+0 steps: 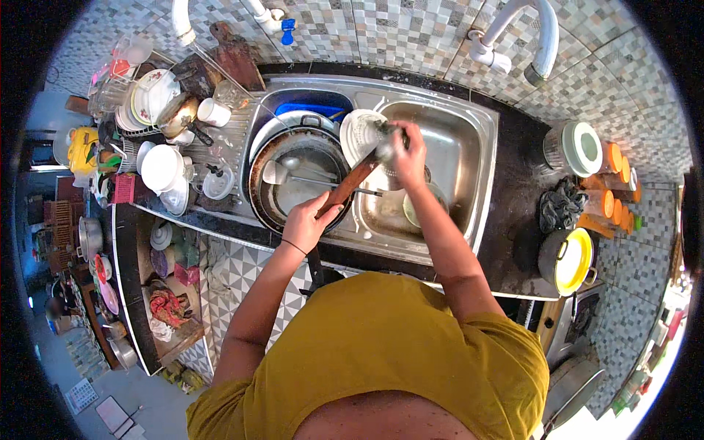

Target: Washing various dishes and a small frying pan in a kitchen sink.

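While the left hand (308, 218) grips the wooden-handled utensil's (350, 183) lower end, the right hand (408, 152) clasps its head.

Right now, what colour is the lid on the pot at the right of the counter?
Yellow: the pot's lid shows best in the head view.

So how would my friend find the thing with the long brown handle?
Start at the shiny steel sink under the white taps. The left hand grips the low end of a brown wooden handle that slants up over the big dark pan. The right hand rubs its metal end. Unlike the spoons in the pan, it is held in the air.
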`<act>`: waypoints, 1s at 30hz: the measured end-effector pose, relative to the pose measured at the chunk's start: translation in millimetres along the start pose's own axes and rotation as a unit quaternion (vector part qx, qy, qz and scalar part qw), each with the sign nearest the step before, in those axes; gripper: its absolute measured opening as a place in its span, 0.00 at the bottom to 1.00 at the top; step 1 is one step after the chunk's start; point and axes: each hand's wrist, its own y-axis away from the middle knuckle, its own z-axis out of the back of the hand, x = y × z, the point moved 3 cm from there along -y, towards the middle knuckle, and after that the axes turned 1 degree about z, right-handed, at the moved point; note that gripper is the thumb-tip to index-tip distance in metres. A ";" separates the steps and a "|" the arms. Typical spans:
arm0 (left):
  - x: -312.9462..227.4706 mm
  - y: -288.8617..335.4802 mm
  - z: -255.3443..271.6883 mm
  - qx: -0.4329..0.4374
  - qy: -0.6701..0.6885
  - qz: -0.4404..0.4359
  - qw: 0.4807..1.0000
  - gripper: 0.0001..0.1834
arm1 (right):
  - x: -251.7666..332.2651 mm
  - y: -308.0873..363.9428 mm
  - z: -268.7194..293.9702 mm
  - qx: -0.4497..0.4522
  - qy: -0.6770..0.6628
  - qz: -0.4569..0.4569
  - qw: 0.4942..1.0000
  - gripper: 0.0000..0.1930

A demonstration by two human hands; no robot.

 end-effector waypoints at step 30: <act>-25.9 -11.6 17.1 -0.046 -0.043 0.004 0.998 0.21 | -107.4 -28.8 -10.2 0.033 0.026 -0.293 0.955 0.16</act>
